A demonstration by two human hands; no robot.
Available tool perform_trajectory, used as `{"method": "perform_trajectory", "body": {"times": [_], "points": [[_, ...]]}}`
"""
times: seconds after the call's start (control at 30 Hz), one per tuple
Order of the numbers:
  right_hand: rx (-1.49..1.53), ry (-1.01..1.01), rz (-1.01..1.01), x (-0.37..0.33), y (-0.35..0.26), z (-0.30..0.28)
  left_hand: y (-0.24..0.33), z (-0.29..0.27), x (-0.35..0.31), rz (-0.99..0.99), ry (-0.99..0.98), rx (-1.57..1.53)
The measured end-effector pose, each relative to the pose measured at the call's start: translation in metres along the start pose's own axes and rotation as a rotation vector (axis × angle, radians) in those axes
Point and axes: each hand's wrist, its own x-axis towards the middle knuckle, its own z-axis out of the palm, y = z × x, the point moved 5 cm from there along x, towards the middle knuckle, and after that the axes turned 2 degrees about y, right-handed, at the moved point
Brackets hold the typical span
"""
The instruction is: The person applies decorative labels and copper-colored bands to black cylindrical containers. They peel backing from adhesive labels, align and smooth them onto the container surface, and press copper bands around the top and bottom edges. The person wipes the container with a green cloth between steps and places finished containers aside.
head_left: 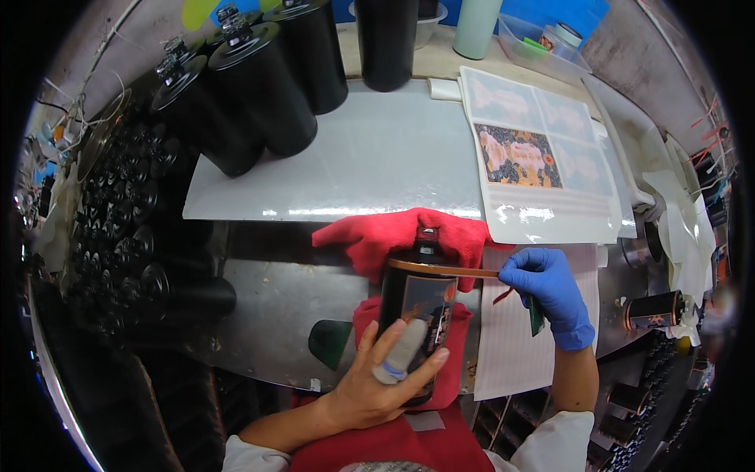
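Note:
A black cylindrical bottle (418, 295) with a picture decal on its side leans over a red cloth (370, 237), its neck away from me. Bare except for a pale finger cover, my left hand (384, 376) is wrapped round the bottle's near part. My right hand (549, 289), in a blue glove, pinches the end of a thin gold-brown strip (452, 271). That strip runs taut from the bottle's shoulder to my fingertips. Below the gloved fingers a green flat scraper (536, 317) sticks out, seemingly held in the palm. A dark red sliver (503, 295) hangs beside the strip.
Several large black bottles (259, 86) stand at the back left. Decal sheets (550, 212) lie at the right on a grey board (377, 157), with striped paper (511, 346) nearer me. A dark green flat piece (330, 344) rests left of the bottle. Another decorated bottle (654, 310) lies far right.

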Motion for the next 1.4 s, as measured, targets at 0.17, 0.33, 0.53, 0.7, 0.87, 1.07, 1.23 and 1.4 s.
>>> {"method": "perform_trajectory", "body": {"times": [0.17, 0.33, 0.53, 0.7, 0.87, 1.07, 1.23, 1.4], "points": [[0.057, -0.065, 0.018, -0.002, -0.005, 0.013, -0.026, 0.005, -0.026, 0.075, 0.293, -0.219], [0.063, -0.079, 0.025, -0.004, -0.006, 0.017, -0.013, -0.009, -0.026, -0.025, 0.369, -0.096], [0.140, -0.096, 0.014, -0.012, -0.018, 0.011, 0.007, 0.012, -0.008, 0.163, 0.161, 0.402], [0.148, -0.092, 0.011, -0.011, -0.020, 0.009, 0.006, 0.013, -0.008, 0.165, 0.213, 0.406], [0.067, -0.059, 0.060, -0.003, -0.007, 0.017, -0.005, 0.010, -0.018, 0.110, 0.264, 0.170], [0.108, -0.140, 0.056, 0.001, -0.020, 0.036, -0.032, 0.011, -0.041, 0.076, 0.365, -0.089], [0.112, -0.139, 0.068, -0.008, -0.030, 0.033, -0.006, -0.005, -0.019, 0.203, 0.306, 0.148], [0.116, -0.119, 0.020, -0.012, -0.040, 0.036, -0.064, -0.026, 0.013, -0.402, 0.684, -0.895]]}}
